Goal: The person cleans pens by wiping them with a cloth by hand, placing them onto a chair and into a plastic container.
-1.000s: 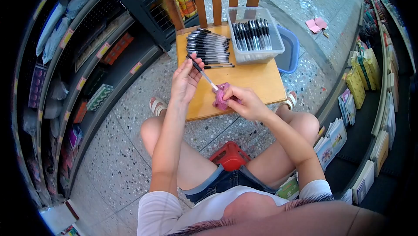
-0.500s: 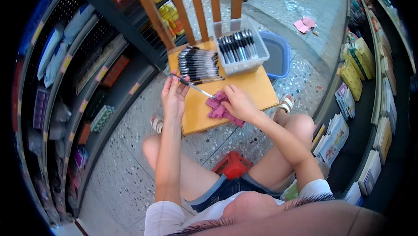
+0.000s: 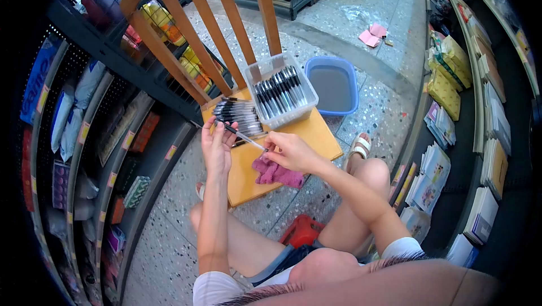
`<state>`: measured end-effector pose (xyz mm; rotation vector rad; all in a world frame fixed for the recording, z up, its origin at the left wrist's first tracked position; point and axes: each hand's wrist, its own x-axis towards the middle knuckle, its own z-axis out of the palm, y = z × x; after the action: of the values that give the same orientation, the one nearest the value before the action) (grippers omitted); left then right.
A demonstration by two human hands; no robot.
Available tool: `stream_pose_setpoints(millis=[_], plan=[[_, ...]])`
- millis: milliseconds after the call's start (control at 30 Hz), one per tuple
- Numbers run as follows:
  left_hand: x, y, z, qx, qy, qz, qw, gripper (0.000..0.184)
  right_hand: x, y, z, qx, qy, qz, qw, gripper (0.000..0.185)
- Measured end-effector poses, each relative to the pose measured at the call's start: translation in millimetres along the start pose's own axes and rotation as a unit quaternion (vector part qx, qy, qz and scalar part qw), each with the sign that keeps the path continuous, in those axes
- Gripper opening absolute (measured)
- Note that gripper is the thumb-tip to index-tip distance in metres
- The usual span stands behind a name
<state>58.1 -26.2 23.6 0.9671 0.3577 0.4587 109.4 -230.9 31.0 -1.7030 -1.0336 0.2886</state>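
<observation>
My left hand [image 3: 217, 150] holds a pen [image 3: 248, 140] with a black end and a clear barrel, slanting down toward my right hand. My right hand [image 3: 291, 152] is closed at the pen's other end, with a crumpled pink cloth [image 3: 278, 175] gathered in and below its fingers. The cloth hangs over the wooden chair seat [image 3: 243, 184]. Beyond my left hand, a row of similar pens [image 3: 240, 115] lies side by side on the seat. A clear plastic box [image 3: 291, 111] behind them has several pens standing in it.
A blue basin [image 3: 333, 85] of greyish water stands on the floor right of the chair. Wooden back slats [image 3: 223, 20] rise at the far side. Stocked shelves [image 3: 132, 221] curve along my left, and notebooks [image 3: 429, 179] line shelves on my right. Pink paper [image 3: 372, 35] lies on the floor.
The view has shifted, so the chair and box appear lower and further left. The pen stays between my hands; my right fingers remain at its end, with the cloth now more below them.
</observation>
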Motion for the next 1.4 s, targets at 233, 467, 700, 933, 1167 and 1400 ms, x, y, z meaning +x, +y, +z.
stream_pose_setpoints(millis=[233,467,700,933,1167,1400], plan=[[52.6,18.7,56.4,0.091,-0.048,0.002,0.995,0.029,16.8,7.3,-26.4,-0.117,0.1,-0.061,0.986,0.02],[111.4,3.5,98.8,0.17,-0.101,-0.05,0.979,0.025,27.4,17.4,-54.5,-0.249,0.168,-0.052,0.953,0.024],[144.7,-25.5,107.5,0.361,-0.178,-0.114,0.908,0.022,24.2,34.1,-49.6,-0.318,0.145,0.005,0.937,0.022],[157.3,-41.9,116.4,0.555,-0.169,-0.08,0.811,0.018,22.3,28.6,-50.2,-0.329,0.136,0.005,0.935,0.021],[159.2,-50.7,122.4,0.63,-0.2,-0.045,0.749,0.015,19.5,29.7,-53.7,-0.328,0.12,-0.005,0.937,0.021],[159.8,-54.5,117.8,0.659,-0.213,-0.033,0.721,0.024,18.7,29.6,-55.2,-0.326,0.115,-0.007,0.938,0.02]])
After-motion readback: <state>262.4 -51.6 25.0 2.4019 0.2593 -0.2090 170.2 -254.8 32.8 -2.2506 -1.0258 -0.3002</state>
